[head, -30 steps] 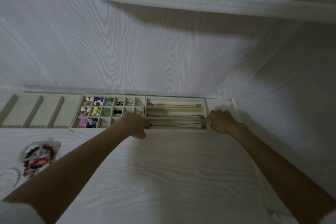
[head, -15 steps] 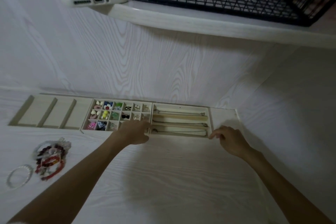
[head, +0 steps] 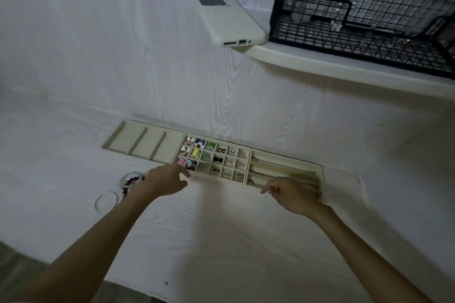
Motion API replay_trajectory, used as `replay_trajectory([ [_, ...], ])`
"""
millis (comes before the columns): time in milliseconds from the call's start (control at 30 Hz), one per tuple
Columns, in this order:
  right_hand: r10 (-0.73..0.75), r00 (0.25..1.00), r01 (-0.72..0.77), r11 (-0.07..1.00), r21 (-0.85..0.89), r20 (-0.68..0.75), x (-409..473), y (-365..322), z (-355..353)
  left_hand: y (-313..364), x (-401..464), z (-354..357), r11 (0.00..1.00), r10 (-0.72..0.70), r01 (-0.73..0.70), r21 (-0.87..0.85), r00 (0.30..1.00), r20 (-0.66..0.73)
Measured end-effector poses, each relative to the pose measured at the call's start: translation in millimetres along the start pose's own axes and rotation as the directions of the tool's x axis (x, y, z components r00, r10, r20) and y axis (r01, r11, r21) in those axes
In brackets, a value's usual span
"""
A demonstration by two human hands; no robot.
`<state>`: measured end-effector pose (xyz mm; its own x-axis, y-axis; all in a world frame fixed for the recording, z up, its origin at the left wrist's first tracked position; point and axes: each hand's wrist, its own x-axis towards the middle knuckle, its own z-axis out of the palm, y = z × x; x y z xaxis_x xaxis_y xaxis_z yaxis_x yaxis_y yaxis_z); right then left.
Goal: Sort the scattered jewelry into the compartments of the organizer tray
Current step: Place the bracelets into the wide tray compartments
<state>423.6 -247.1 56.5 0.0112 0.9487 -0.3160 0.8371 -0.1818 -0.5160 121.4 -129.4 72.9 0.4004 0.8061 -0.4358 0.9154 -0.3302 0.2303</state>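
Note:
A cream organizer tray (head: 145,141) lies along the back of the white table. Its left part has three long bare slots, its middle grid (head: 213,160) holds small earrings and charms, its right part (head: 283,171) holds thin necklaces in long slots. My left hand (head: 165,181) hovers in front of the grid's left end, fingers relaxed, holding nothing. My right hand (head: 288,192) hangs over the near edge of the necklace section, fingers loosely bent, holding nothing. Beaded bracelets (head: 131,181) lie in a heap on the table left of my left hand, with a clear bead bracelet (head: 106,200) nearer me.
A white-cased phone (head: 227,21) juts over the edge of a shelf (head: 320,66) above the tray. A black wire basket (head: 364,19) stands on that shelf at the right. The table's near edge (head: 123,284) runs across the lower left.
Both hands have let go of the necklace in the nearest slot and moved left, my left hand drawing toward the bracelet heap. The camera has tilted up and turned left.

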Motion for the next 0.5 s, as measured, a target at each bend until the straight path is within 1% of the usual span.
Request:
replay_trajectory([
  [133, -0.095, 0.993, 0.098, 0.994, -0.047, 0.067, 31.8, -58.8, 14.0, -55.6, -25.5, -17.5, 0.990, -0.124, 0.122, -0.063, 0.992, -0.030],
  [233, -0.130, 0.982, 0.140, 0.988, -0.066, 0.134, 54.6, -107.7, 31.5, -104.7, -41.0, -28.5, 0.968, -0.218, 0.210, -0.137, 0.975, -0.049],
  [267, -0.130, 0.980, 0.140, 0.988, -0.062, 0.148, 55.8, -112.5, 33.1, -108.8, -39.4, -28.4, 0.964, -0.228, 0.219, -0.149, 0.972, -0.047],
  [367, -0.154, 0.961, 0.177, 0.981, -0.082, 0.228, 75.8, -151.2, 54.2, -151.8, -45.2, -29.8, 0.938, -0.289, 0.273, -0.214, 0.956, -0.046],
  [433, -0.152, 0.948, 0.190, 0.975, -0.116, 0.281, 90.2, -177.8, 69.0, -181.5, -44.6, -26.7, 0.920, -0.311, 0.297, -0.256, 0.950, -0.015],
  [500, -0.143, 0.939, 0.190, 0.974, -0.124, 0.313, 106.6, -201.5, 82.5, -208.4, -39.6, -24.7, 0.907, -0.304, 0.299, -0.296, 0.952, 0.030],
])
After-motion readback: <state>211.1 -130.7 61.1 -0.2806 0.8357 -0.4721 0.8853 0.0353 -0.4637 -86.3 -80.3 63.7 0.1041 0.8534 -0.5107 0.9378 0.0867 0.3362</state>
